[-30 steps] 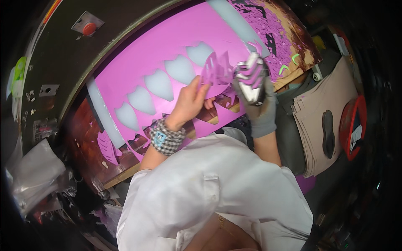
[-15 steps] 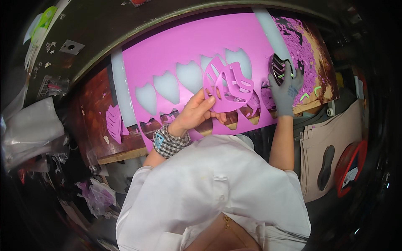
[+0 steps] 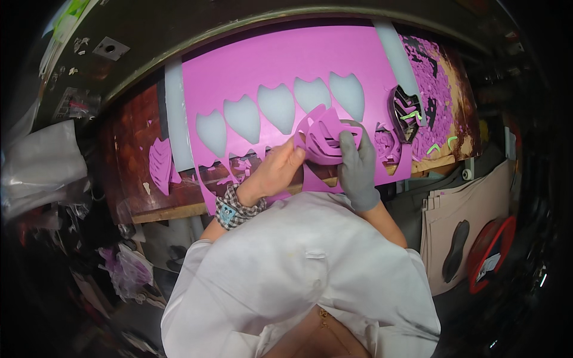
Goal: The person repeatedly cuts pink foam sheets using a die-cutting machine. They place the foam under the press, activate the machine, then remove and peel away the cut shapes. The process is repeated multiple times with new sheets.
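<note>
Gripping purple cutouts (image 3: 325, 155), the bare left hand (image 3: 273, 173) and gloved right hand (image 3: 358, 170) are pinching opposite sides, fingers closed; a black cutter (image 3: 401, 113) is lying nearby, right.

A flat magenta sheet (image 3: 286, 53) lies before us on a pale-blue board (image 3: 178, 113) over a dark-red wooden table (image 3: 131, 143); ribbed magenta pieces (image 3: 159, 167) lie left of it, a dark hollow die (image 3: 394, 110) at its right edge, small magenta scraps (image 3: 440, 95) farther right. Between our bare left hand (image 3: 276, 172) and grey-gloved right hand (image 3: 360, 170), over the sheet, are curved magenta cut-outs (image 3: 322, 152).
</note>
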The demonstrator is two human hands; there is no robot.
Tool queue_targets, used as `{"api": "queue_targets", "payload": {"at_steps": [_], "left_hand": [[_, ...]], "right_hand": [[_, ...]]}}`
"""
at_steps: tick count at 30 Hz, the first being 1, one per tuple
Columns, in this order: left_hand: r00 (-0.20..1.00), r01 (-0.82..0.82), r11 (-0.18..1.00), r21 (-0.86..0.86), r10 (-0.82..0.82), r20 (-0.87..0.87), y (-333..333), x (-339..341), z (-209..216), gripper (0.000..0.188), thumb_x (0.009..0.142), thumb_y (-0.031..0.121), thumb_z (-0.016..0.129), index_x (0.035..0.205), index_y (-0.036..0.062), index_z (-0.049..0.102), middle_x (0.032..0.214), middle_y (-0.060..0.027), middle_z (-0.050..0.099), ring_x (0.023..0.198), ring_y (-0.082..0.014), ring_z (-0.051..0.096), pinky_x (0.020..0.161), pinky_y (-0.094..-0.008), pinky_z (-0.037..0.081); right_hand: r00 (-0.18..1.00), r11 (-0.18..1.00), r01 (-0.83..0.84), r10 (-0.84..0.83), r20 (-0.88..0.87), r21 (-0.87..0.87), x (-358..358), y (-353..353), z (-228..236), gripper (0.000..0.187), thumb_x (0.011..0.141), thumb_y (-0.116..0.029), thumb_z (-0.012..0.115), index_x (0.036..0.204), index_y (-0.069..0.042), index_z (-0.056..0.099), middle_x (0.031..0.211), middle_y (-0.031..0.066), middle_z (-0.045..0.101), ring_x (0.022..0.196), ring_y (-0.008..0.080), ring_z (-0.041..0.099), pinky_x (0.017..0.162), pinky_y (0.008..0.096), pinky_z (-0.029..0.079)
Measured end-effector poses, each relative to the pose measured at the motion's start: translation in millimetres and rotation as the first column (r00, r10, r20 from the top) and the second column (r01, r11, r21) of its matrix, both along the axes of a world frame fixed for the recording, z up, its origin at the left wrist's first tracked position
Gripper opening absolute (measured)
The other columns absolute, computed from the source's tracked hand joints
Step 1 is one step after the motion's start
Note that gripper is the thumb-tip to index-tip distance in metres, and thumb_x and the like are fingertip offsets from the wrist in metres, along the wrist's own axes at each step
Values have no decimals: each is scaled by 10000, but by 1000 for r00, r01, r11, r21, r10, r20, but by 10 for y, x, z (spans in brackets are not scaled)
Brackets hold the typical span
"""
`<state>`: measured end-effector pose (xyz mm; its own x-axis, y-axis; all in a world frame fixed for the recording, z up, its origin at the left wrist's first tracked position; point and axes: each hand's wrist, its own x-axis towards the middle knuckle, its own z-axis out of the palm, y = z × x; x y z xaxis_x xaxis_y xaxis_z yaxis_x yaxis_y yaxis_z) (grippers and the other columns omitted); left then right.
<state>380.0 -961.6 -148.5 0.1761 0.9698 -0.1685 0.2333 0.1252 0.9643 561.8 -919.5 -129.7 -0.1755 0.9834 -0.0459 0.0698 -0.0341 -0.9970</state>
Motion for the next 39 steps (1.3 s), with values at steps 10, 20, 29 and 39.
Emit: {"api": "queue_targets", "payload": {"at_steps": [10, 20, 29, 39], "left_hand": [[907, -103, 705, 701, 357, -226, 85, 76, 317, 459, 730, 71, 785, 1148, -7, 611, 1065, -154, 579, 930, -281, 571, 773, -351, 479], [951, -213, 607, 766, 308, 21, -6, 70, 183, 241, 723, -66, 713, 934, -3, 615, 946, -139, 638, 856, -258, 616, 716, -339, 499], [943, -175, 587, 791, 332, -37, -62, 79, 232, 219, 671, -75, 675, 863, 19, 626, 946, -121, 656, 820, -245, 644, 667, -334, 505], [862, -348, 927, 142, 257, 436, -95, 92, 276, 244, 784, -34, 714, 1016, -31, 640, 1007, -111, 640, 800, -175, 616, 739, -257, 504]], "right_hand": [[982, 840, -144, 58, 177, 524, 24, -49, 2, 222, 905, -81, 583, 1101, 6, 639, 999, 152, 645, 882, 265, 621, 782, 348, 481], [974, 656, -206, 68, 216, 726, 38, -48, 77, 318, 796, 29, 617, 1114, 37, 630, 1021, 172, 639, 888, 333, 624, 765, 393, 491], [979, 740, -179, 71, 189, 649, 39, -108, 67, 288, 838, -16, 613, 1122, 25, 632, 1032, 164, 650, 896, 324, 622, 799, 379, 490], [976, 983, -177, 182, -123, 48, 125, -295, 41, 246, 913, -76, 599, 1141, 4, 646, 1098, 117, 669, 964, 169, 618, 837, 301, 488]]}}
